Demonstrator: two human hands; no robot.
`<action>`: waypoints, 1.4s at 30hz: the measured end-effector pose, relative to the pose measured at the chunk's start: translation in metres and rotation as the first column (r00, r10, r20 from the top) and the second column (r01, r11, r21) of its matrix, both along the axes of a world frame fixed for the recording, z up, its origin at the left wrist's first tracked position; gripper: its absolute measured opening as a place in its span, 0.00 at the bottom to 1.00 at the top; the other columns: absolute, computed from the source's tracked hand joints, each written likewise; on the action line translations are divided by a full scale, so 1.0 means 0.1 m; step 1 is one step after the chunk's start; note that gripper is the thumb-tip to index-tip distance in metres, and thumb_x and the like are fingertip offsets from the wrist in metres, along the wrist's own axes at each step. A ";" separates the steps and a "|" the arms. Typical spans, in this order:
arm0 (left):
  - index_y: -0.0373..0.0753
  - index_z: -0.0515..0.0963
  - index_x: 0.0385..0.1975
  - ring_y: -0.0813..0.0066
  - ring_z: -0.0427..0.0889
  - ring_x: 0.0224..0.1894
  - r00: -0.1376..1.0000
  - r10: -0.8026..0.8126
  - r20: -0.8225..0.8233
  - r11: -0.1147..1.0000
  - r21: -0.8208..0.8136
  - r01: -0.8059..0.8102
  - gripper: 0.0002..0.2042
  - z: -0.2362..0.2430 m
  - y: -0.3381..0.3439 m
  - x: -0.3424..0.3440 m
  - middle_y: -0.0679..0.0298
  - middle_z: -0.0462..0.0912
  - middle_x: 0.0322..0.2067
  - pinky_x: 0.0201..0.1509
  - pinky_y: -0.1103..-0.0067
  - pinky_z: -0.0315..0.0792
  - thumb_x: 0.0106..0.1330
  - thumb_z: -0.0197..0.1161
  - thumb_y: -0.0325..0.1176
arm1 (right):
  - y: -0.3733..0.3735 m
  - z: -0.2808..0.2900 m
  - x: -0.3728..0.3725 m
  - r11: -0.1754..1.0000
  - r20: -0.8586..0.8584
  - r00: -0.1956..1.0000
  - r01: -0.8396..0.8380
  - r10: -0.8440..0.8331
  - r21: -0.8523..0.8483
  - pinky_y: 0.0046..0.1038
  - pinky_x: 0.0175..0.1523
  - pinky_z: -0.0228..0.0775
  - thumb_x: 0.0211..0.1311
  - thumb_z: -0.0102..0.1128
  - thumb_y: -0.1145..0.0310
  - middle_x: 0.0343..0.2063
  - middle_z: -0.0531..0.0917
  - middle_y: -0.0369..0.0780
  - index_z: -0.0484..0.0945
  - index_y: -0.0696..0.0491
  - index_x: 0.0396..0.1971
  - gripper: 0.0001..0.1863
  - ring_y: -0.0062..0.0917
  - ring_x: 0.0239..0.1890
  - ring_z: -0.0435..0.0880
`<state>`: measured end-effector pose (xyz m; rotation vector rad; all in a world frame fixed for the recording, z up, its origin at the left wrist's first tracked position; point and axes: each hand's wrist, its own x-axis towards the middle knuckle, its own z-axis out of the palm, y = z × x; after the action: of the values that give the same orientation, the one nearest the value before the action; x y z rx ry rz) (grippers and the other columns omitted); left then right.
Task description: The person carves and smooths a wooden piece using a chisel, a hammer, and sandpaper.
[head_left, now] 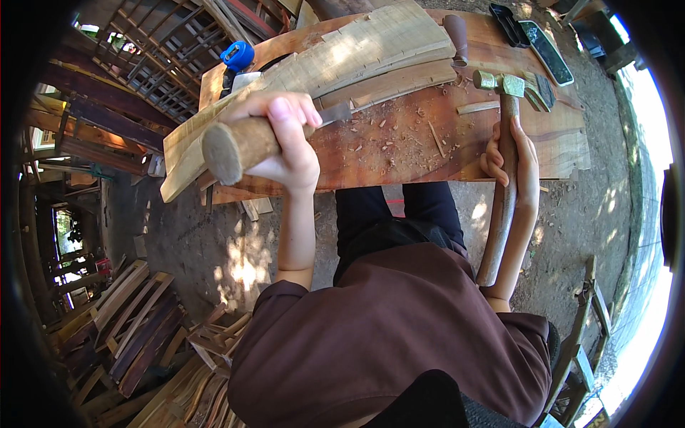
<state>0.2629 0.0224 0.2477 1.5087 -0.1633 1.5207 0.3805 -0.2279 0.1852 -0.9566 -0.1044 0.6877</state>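
Observation:
My left hand is closed round the thick wooden handle of a chisel. Its flat metal blade points right, over the near part of the wooden bench top. In my right hand is a hammer, held upright partway along its long wooden handle. The worn metal head is at the far end, over the right side of the bench, apart from the chisel. Beyond my left hand lies a long, pale, rough-edged plank, with a narrower wooden strip along its near side. Wood chips are scattered between my hands.
A brush, a phone and a black case lie at the bench's far right. Near the plank are a brown cylinder and a blue round object. Stacked timber fills the lower left; a wooden frame stands lower right.

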 end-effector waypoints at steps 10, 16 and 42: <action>0.36 0.77 0.29 0.78 0.82 0.24 0.946 0.050 -0.320 0.986 0.166 0.004 0.07 0.14 -0.12 0.40 0.63 0.82 0.24 0.28 0.83 0.75 0.56 0.69 0.28 | 0.00 0.04 0.01 1.000 0.004 1.000 -0.003 0.003 0.005 0.18 0.13 0.48 0.72 0.41 0.56 0.11 0.67 0.38 0.68 0.59 0.33 0.19 0.17 0.04 0.58; 0.38 0.73 0.31 0.71 0.80 0.24 0.982 0.043 -0.182 0.913 0.406 0.035 0.15 0.03 -0.57 0.67 0.63 0.77 0.24 0.27 0.76 0.73 0.47 0.73 0.31 | 0.02 -0.03 0.00 0.999 0.003 0.999 -0.051 0.051 -0.015 0.18 0.13 0.48 0.73 0.39 0.55 0.11 0.67 0.37 0.67 0.58 0.32 0.19 0.17 0.04 0.56; 0.39 0.72 0.35 0.67 0.82 0.27 0.893 0.259 -0.367 0.811 0.585 0.006 0.19 -0.22 -0.71 1.01 0.64 0.77 0.24 0.28 0.74 0.75 0.42 0.71 0.29 | 0.02 -0.03 -0.01 1.000 0.055 0.998 -0.017 0.018 -0.025 0.16 0.13 0.46 0.72 0.39 0.52 0.10 0.66 0.34 0.66 0.56 0.32 0.21 0.14 0.03 0.54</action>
<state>0.3636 -0.0487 0.2261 2.3574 -0.2782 1.2459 0.3796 -0.2261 0.1819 -0.9998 -0.1530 0.6803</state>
